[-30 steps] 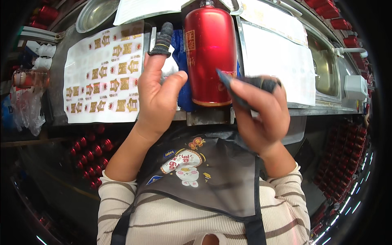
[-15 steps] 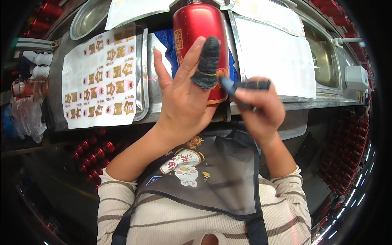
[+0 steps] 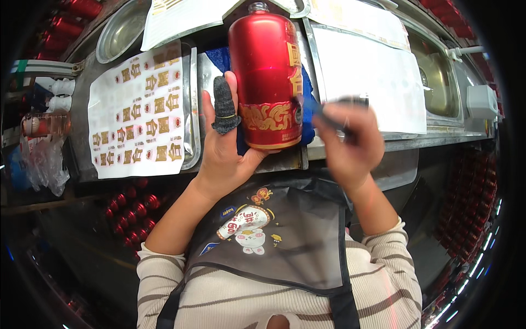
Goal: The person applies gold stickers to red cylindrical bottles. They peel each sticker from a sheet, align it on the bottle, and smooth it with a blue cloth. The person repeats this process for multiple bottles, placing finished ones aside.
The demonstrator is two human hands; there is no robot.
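Observation:
A red bottle (image 3: 260, 71) with gold lettering and a gold dragon-like band lies on a blue cloth (image 3: 219, 57), its neck pointing away from me. My left hand (image 3: 222, 148) holds its lower left side, thumb under the base and fingers along the side. One finger wears a dark fabric cover (image 3: 224, 107) tied with a band. On the bottle's right, my right hand (image 3: 353, 140) is closed round a dark-handled tool (image 3: 341, 127). Its bluish end meets the bottle beside the gold characters; motion blurs it, so its exact kind is unclear.
Left of the bottle, a sheet of gold character transfers (image 3: 137, 109) rests on a metal tray (image 3: 192, 156). White sheets (image 3: 372, 82) cover the right side, before a metal sink (image 3: 438, 82). A metal bowl (image 3: 121, 32) stands far left. Red bottles (image 3: 131, 211) are stacked below the bench.
The bottle has turned, bringing its large gold characters and dragon band into sight. My left hand has slid from its front to its lower left side. My right hand stays at its right edge.

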